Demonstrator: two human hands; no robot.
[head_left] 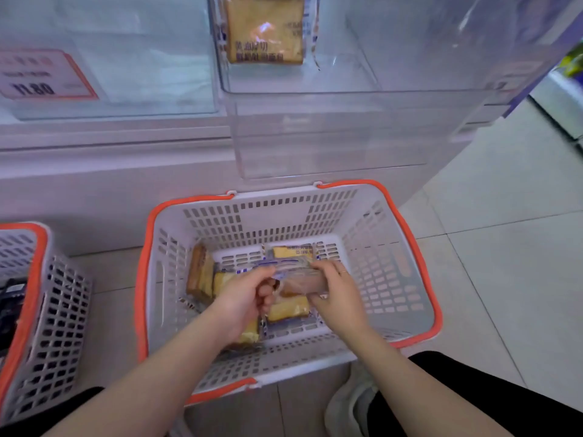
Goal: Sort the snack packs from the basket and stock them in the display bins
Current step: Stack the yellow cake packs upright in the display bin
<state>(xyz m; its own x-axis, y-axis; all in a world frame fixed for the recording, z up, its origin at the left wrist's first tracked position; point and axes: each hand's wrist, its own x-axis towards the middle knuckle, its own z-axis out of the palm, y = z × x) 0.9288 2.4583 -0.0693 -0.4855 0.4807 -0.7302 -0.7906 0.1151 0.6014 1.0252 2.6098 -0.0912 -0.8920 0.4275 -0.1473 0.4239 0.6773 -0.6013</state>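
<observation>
Head view: a pale tiled floor (492, 247) runs along the foot of a white display unit, with clear display bins (315, 99) across the top of the frame from about 10 to 1 o'clock. One snack pack (265, 29), a toast-coloured slice in clear wrap, stands upright in the middle bin at 12 o'clock; its top is cut off by the frame edge and its print is too blurred to read. A red-bordered price tag (44, 75) sits at 10 o'clock, its upper lines illegible.

On the floor at centre stands the basket (394, 279), white slotted plastic with an orange rim and handles. Both hands reach into it. The left hand (249, 294) and the right hand (334, 291) each pinch one end of a held snack pack (299, 279), fingers curled round the wrapper; its long axis lies roughly from 9 to 3 o'clock, just above the basket floor. The wrapper's glare hides what is inside.

More packs (288, 309) lie beneath, partly covered by the hands and forearms; one at the left (198, 272) stands on edge against the wall, long axis toward 12 o'clock.

A second basket (50, 310) at 8 o'clock is cut off by the left edge, with something dark inside that cannot be made out. A white shoe (350, 402) shows at 5 o'clock.
</observation>
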